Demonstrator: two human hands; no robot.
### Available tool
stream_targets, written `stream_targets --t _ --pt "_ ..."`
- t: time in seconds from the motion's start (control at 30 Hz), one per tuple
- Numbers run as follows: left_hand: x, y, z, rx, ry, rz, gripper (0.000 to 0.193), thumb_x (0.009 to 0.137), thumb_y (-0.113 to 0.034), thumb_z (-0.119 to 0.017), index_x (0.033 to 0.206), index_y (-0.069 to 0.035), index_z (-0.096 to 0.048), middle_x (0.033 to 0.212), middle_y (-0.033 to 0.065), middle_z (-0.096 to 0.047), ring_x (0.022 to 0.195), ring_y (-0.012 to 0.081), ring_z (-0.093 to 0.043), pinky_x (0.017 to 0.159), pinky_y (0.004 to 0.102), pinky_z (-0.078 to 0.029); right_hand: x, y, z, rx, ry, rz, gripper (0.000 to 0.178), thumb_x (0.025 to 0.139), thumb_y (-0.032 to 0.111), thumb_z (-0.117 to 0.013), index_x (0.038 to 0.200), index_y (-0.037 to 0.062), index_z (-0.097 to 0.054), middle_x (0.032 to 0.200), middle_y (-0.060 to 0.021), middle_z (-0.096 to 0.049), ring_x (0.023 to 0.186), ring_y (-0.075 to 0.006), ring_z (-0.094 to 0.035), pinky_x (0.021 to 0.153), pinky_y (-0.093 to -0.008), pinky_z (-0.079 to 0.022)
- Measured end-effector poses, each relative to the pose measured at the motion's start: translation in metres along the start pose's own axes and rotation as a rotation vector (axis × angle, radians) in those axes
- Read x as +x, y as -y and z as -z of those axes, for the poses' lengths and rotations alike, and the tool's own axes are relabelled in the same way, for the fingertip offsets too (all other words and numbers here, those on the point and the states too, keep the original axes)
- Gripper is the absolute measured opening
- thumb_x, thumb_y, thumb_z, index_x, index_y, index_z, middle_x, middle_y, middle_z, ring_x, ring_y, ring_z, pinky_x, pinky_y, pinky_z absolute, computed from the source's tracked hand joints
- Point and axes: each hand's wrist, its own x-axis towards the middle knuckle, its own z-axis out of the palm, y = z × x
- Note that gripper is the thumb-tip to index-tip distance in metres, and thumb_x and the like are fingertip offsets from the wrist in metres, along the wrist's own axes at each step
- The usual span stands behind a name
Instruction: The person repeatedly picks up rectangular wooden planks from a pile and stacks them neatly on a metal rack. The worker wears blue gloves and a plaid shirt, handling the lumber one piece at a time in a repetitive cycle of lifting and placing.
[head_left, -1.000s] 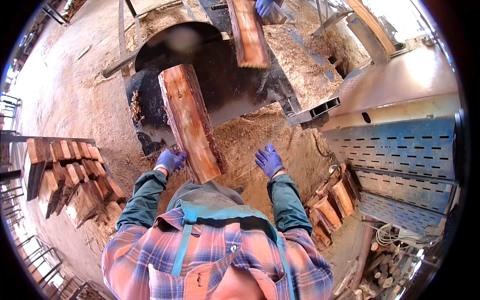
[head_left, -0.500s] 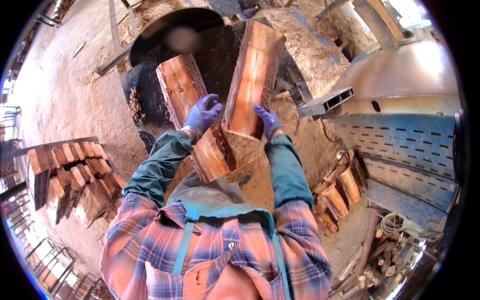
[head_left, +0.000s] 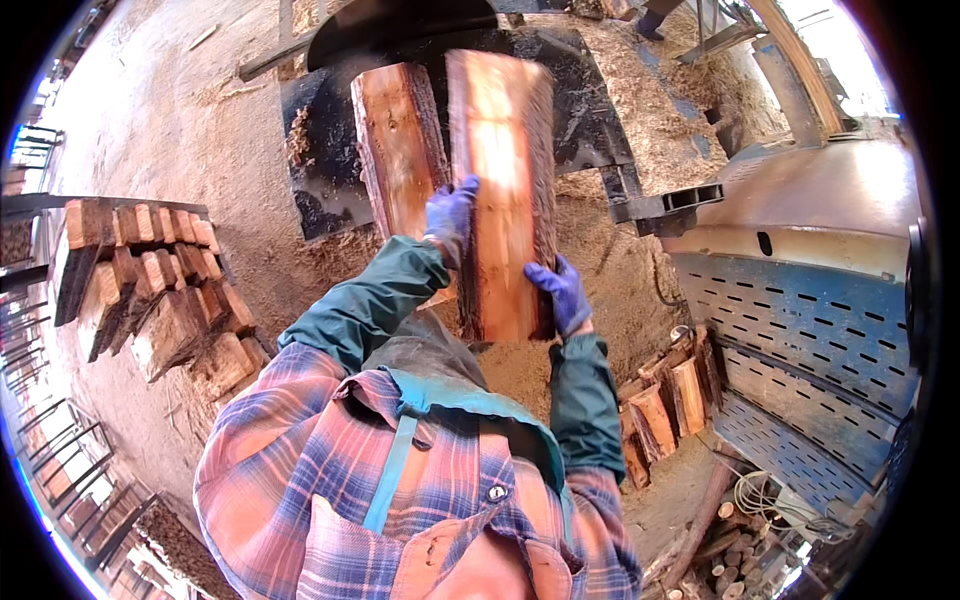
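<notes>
A thick wood slab with bark edges [head_left: 505, 190] lies lengthwise in front of me, gripped from both sides. My left hand [head_left: 452, 215], in a purple glove, closes on its left edge. On its right edge, near the close end, my right hand [head_left: 562, 292] presses, with the thumb over the top face. Just left of it rests a second bark-edged slab [head_left: 398, 140], partly hidden by my left hand and sleeve. Beneath both is a dark metal table [head_left: 320, 190] with a large round black disc [head_left: 400, 25] at its far side.
Stacked sawn wood pieces [head_left: 165, 270] stand at the left. Right of me are upright slabs [head_left: 665, 405], a blue slotted metal panel [head_left: 800, 310] and a rectangular metal tube [head_left: 665, 205]. Round logs [head_left: 730, 560] and a coiled cable [head_left: 775, 500] lie at lower right. Sawdust covers the ground.
My left hand has moved from the left slab to the right one, so both hands now hold it. That slab has come closer to me and turned straighter. The view has shifted.
</notes>
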Motion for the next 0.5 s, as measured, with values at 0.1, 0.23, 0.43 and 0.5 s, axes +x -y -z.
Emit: stream_targets --t 0.1,0.23,0.43,0.5 --pt "0.011 -0.011 0.072 0.383 -0.069 -0.257 0.052 0.085 -0.047 -0.059 0.091 0.004 -0.064 0.073 0.018 -0.064 0.068 0.0301 -0.063 0.062 0.0385 -0.047 0.047 -0.008 -0.022 -0.006 0.13 0.042 0.057 0.076 0.019 -0.073 0.121 -0.0047 -0.047 0.107 -0.0087 -0.061 0.095 -0.0148 -0.057 0.086 -0.0282 -0.046" --pt "0.009 -0.026 0.186 0.843 0.303 -0.037 0.051 0.09 -0.05 -0.051 0.09 0.0 -0.062 0.071 0.0086 -0.063 0.061 0.0164 -0.058 0.058 0.0314 -0.047 0.093 -0.079 -0.081 -0.164 0.132 0.067 0.082 0.071 0.019 -0.08 0.133 -0.0057 -0.032 0.116 -0.0119 -0.057 0.104 -0.0159 -0.054 0.089 -0.0285 -0.044" --pt "0.0 0.045 0.223 -0.065 0.22 0.685 0.043 0.093 -0.046 -0.045 0.108 -0.008 -0.058 0.092 0.012 -0.066 0.083 0.0279 -0.062 0.075 0.0379 -0.049 0.089 -0.086 -0.085 0.015 0.201 -0.159 0.105 0.064 0.031 -0.085 0.14 -0.003 -0.021 0.125 -0.0144 -0.051 0.113 -0.0205 -0.049 0.098 -0.0307 -0.038" --pt "0.005 0.079 0.202 -0.238 0.201 0.702 0.047 0.092 -0.048 -0.043 0.107 -0.007 -0.058 0.095 0.0136 -0.066 0.085 0.0292 -0.062 0.081 0.0458 -0.047 0.08 -0.087 -0.087 0.013 0.146 -0.107 0.107 0.062 0.032 -0.086 0.14 -0.0032 -0.022 0.127 -0.0152 -0.05 0.113 -0.0215 -0.049 0.098 -0.0316 -0.039"
